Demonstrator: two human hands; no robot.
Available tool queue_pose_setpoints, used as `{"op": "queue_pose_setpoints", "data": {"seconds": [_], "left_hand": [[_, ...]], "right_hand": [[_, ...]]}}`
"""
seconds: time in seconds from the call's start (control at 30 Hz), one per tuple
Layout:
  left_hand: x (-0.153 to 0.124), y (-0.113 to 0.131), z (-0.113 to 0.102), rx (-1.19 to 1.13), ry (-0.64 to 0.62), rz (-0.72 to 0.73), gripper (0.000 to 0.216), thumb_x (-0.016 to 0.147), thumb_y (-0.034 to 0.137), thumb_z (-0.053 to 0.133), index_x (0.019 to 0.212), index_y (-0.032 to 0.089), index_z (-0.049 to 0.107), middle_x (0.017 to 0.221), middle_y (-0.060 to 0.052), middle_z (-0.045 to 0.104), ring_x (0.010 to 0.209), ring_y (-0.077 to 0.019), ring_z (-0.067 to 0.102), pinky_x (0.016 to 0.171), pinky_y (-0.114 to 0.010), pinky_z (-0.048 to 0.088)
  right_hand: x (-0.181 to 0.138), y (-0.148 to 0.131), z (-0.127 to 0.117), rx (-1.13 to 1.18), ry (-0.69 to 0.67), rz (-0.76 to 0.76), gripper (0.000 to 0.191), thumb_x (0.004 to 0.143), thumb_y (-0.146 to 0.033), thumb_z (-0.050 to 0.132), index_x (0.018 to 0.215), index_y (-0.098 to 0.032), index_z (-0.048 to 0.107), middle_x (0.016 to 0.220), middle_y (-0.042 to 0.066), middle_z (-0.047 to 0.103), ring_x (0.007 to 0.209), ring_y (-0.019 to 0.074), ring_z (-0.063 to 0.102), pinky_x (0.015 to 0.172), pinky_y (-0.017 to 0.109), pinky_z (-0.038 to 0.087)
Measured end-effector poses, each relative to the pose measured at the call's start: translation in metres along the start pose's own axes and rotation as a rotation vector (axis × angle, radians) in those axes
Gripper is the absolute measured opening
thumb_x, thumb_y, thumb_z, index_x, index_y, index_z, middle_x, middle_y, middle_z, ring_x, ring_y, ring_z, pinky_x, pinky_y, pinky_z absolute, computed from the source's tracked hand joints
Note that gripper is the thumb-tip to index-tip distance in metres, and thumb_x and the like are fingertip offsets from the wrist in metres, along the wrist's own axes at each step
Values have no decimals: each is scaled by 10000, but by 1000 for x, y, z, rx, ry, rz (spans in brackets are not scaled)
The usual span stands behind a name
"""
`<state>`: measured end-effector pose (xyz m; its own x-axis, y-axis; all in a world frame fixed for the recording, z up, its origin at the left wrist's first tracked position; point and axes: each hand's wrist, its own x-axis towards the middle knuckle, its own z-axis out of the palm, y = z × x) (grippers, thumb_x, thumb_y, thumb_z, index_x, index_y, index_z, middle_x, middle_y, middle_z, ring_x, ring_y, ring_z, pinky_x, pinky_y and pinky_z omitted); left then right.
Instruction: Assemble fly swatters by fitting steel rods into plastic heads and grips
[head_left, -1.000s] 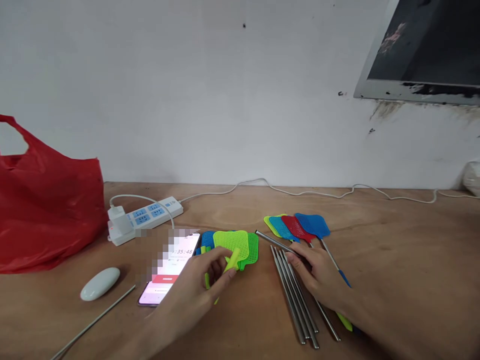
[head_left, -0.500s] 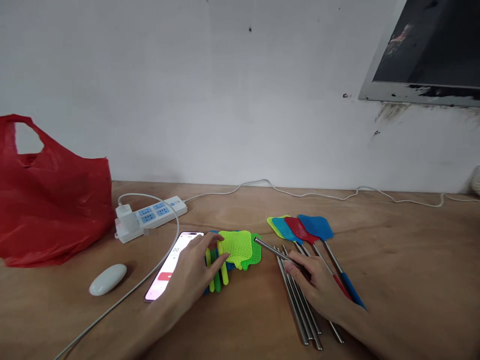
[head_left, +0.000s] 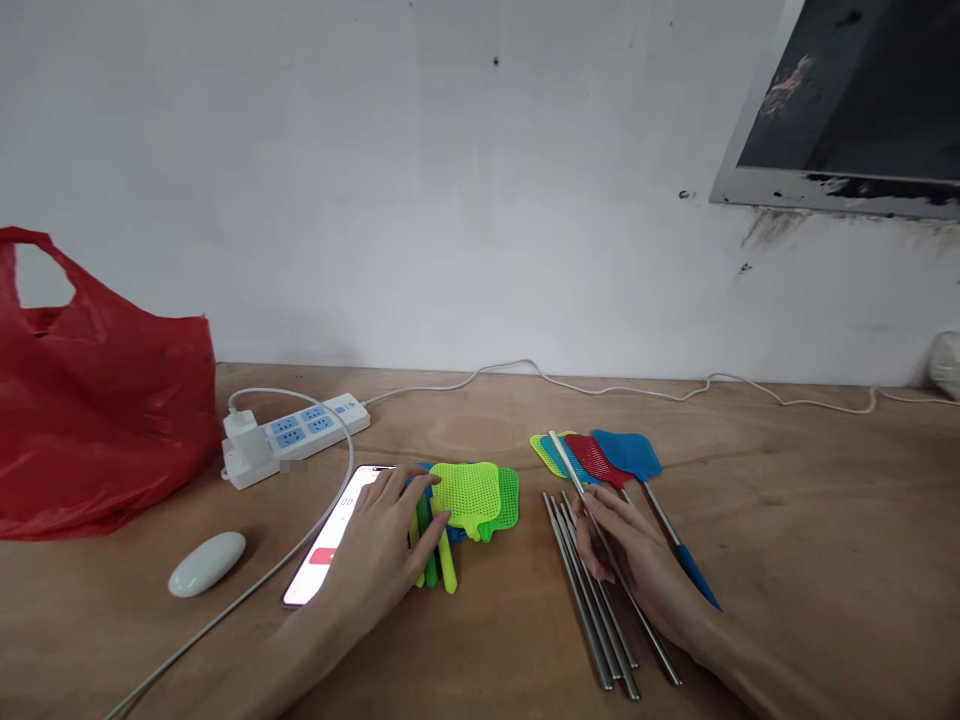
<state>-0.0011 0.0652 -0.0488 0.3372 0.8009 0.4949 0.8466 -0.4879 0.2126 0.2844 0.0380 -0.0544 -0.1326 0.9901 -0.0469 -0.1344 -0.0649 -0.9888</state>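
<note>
My right hand [head_left: 637, 560] is closed around a thin metal rod [head_left: 568, 466], which slants with its upper end up and to the left, over the assembled swatters. Whether its lower part joins the rod end below my palm I cannot tell. Several loose metal rods [head_left: 589, 600] lie side by side on the table just left of that hand. My left hand [head_left: 390, 520] rests over a pile of swatter handles [head_left: 448, 562], thumb apart from its fingers. Beside its fingertips are loose fly swatter heads, a yellow-green one [head_left: 466, 492] on top and a green one [head_left: 510, 500] underneath.
Assembled fly swatters [head_left: 628, 455] fan out behind my right hand. A lit phone [head_left: 307, 578] lies partly under my left arm. Farther left are a white mouse [head_left: 208, 564], a power strip [head_left: 330, 424] with a cable, and a red bag [head_left: 105, 400].
My right hand has tilted the metal rod from nearly level to steep, its tip moving up and right. My left hand has settled lower over the handles, its fingers spreading across them.
</note>
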Motion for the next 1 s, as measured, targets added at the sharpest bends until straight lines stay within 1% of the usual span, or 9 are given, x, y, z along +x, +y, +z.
{"op": "queue_pose_setpoints", "data": {"seconds": [0.1, 0.23, 0.3, 0.43, 0.53, 0.6, 0.77, 0.87, 1.0], "left_hand": [[-1, 3, -1, -41, -6, 6, 298, 952, 385, 503, 1153, 198, 619, 1185, -115, 633, 1055, -329, 586, 873, -483, 475], [-3, 9, -4, -129, 10, 18, 273, 961, 358, 505, 1173, 213, 600, 1229, -113, 603, 1103, -325, 562, 927, -497, 453], [-4, 14, -7, -197, 16, 34, 236, 975, 334, 498, 1157, 220, 594, 1216, -106, 598, 1102, -305, 557, 931, -465, 455], [-5, 24, -14, -327, -2, 103, 154, 1001, 277, 474, 1060, 221, 605, 1064, -76, 630, 999, -260, 569, 851, -382, 463], [-7, 29, -16, -383, -88, 169, 173, 1017, 249, 438, 996, 216, 607, 949, -60, 640, 895, -239, 561, 791, -364, 445], [-9, 33, -16, -421, -168, 207, 198, 1023, 244, 419, 961, 213, 605, 910, -55, 642, 862, -229, 560, 780, -359, 436], [-14, 43, -18, -487, -319, 242, 222, 1027, 272, 416, 903, 210, 590, 867, -46, 634, 833, -216, 561, 741, -332, 418], [-16, 48, -18, -543, -383, 249, 242, 1028, 307, 417, 872, 210, 575, 828, -33, 616, 797, -202, 553, 705, -308, 407], [-19, 47, -14, -592, -445, 189, 283, 1037, 337, 402, 831, 209, 549, 785, -14, 589, 743, -178, 549, 667, -279, 394]], "right_hand": [[1, -5, -3, 90, 38, 70, 418, 793, -591, 726, 818, -183, 643, 626, -23, 529, 576, 102, 419, 500, 204, 305], [1, -8, -6, 171, 47, 92, 414, 700, -547, 831, 777, -164, 692, 558, -69, 381, 492, 60, 250, 429, 189, 170], [1, -9, -6, 205, 35, 100, 396, 680, -516, 856, 804, -171, 705, 572, -52, 461, 476, 51, 285, 415, 181, 164], [-1, -10, -4, 187, -43, 116, 368, 686, -474, 862, 853, -172, 735, 674, 24, 650, 511, 79, 470, 423, 179, 299], [-3, -8, -3, 199, -168, 143, 436, 805, -585, 716, 850, -152, 747, 705, 70, 683, 574, 123, 559, 455, 199, 381], [-3, -5, -1, 221, -205, 162, 513, 845, -646, 630, 818, -146, 741, 690, 71, 669, 575, 127, 559, 456, 206, 398], [-4, 1, 4, 207, -163, 80, 378, 769, -538, 780, 840, -179, 684, 692, 26, 662, 539, 105, 537, 421, 185, 385], [-4, 0, 5, 172, -163, 54, 376, 731, -508, 825, 826, -190, 648, 668, 26, 690, 568, 127, 591, 450, 193, 424], [-4, -1, 3, 70, -157, 45, 379, 699, -495, 848, 830, -181, 682, 690, 41, 718, 589, 145, 625, 474, 216, 445]]}}
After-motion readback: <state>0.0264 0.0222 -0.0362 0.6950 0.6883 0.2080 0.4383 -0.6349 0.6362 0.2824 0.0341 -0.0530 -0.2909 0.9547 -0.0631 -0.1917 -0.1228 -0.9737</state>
